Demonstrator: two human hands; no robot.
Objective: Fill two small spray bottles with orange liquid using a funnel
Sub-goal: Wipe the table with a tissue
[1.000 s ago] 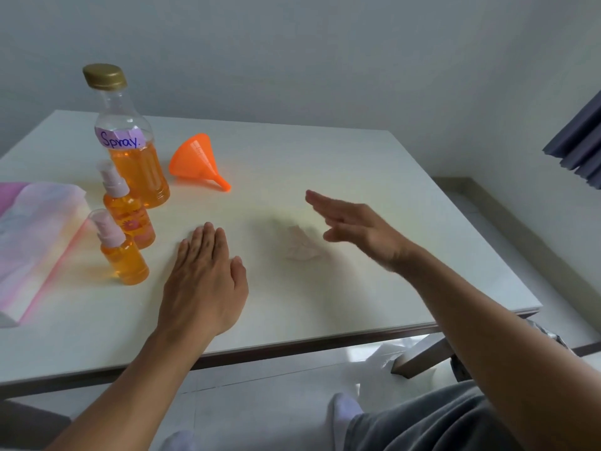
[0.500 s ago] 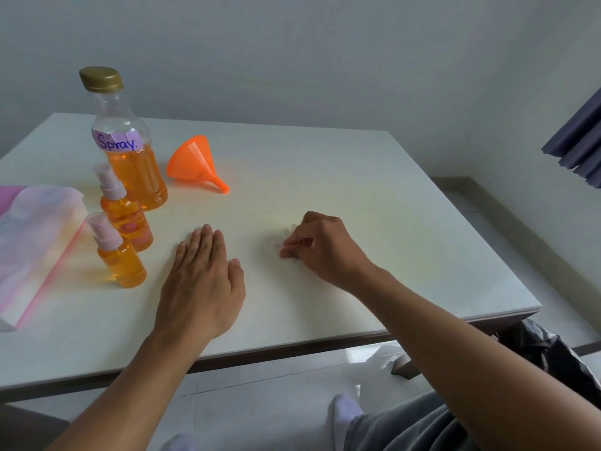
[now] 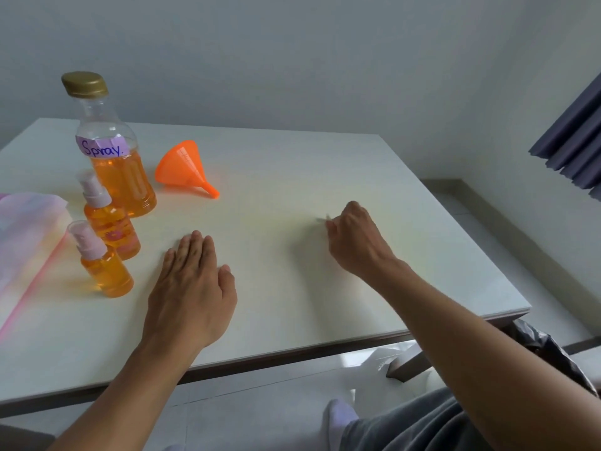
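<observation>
White table (image 3: pixel 292 164); pastel cloth (image 3: pixel 29 239) at L edge. L hand (image 3: pixel 192 288) flat on tabletop, fingers together; R hand (image 3: pixel 354 242) curled in a pinch. Capped "Spray" bottle (image 3: pixel 110 164), funnel (image 3: pixel 180 166) on its side beside it. Upright, orange-filled, L of L hand: rear spray bottle (image 3: pixel 110 222), front spray bottle (image 3: pixel 104 268). In R pinch: pale scrap (image 3: pixel 322 219), blurred.

The left hand (image 3: pixel 192 288) lies flat on the white counter (image 3: pixel 325 177), fingers straight. The right hand (image 3: pixel 354 242) is curled, pinching a small grey sliver (image 3: pixel 322 219) too blurred to name. At the left stand a gold-capped bottle (image 3: pixel 113 157) labelled "Spray." and two spray bottles (image 3: pixel 110 222) (image 3: pixel 102 265), all holding orange liquid. The funnel (image 3: pixel 182 167) lies on its side beside the bottle. A pastel cloth (image 3: pixel 26 242) lies at the left edge.
</observation>
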